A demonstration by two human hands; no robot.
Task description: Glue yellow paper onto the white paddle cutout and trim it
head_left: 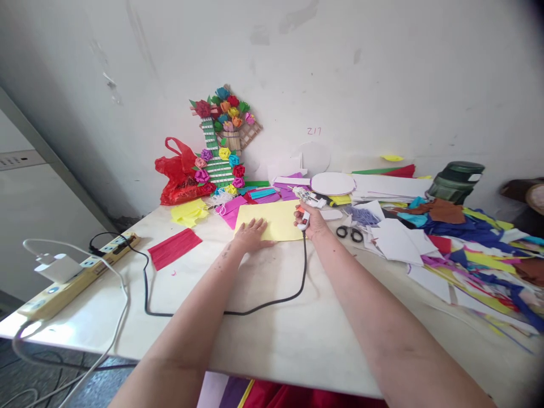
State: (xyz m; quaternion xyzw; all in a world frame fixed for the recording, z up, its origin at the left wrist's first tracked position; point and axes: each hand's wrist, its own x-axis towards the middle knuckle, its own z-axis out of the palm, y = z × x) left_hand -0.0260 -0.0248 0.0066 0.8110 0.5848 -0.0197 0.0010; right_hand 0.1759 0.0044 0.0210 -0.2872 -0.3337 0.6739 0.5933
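Observation:
A pale yellow sheet [276, 218] lies on the white table in front of me. My left hand [254, 235] rests flat on its lower left part, fingers spread. At the sheet's right edge, my right hand [313, 221] is wrapped round a white corded tool [305, 220] with a red switch and an orange part. The tool's tip is too small to make out. From its lower end a black cord [304, 272] loops across the table and passes under my left forearm. Black-handled scissors [349, 233] lie right of my right hand.
A yellowish power strip [76, 283] with plugs stands at the left, near a red crepe piece [175, 248]. Behind are a red bag [178, 173] and a paper-flower decoration [219, 164]. Paper scraps [480, 255] and a dark green jar [454, 182] occupy the right.

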